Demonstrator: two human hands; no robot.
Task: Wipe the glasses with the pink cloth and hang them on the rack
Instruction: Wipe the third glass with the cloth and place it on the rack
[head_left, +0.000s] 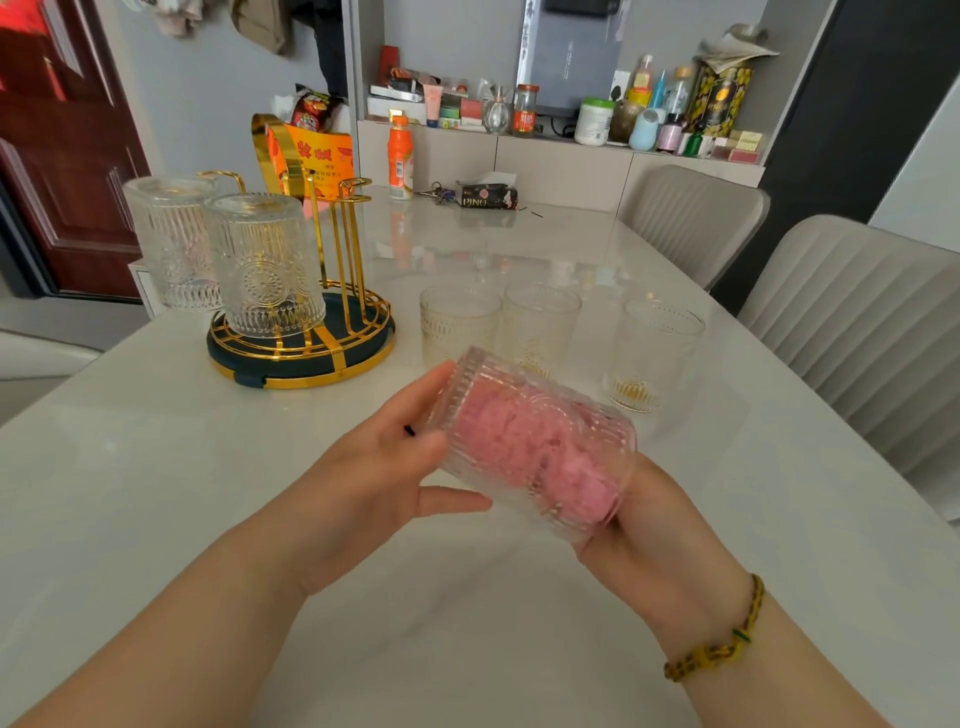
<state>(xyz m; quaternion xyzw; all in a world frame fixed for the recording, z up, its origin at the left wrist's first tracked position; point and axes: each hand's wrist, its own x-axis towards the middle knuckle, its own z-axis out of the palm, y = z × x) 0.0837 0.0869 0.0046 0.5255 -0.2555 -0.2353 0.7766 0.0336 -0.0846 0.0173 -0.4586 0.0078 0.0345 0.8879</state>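
While the left hand (384, 467) cups the tilted glass (530, 441) at frame centre with spread fingers, the right hand (649, 525) (fingers hidden inside) works the pink cloth (524, 452) around its interior

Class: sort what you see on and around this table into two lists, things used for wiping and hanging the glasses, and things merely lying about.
Job: held glass; pink cloth inside it; rack with two hung glasses; three waiting glasses; both hands.

Lying about: orange bottle; keys; tissue pack; shelf jars; chairs.
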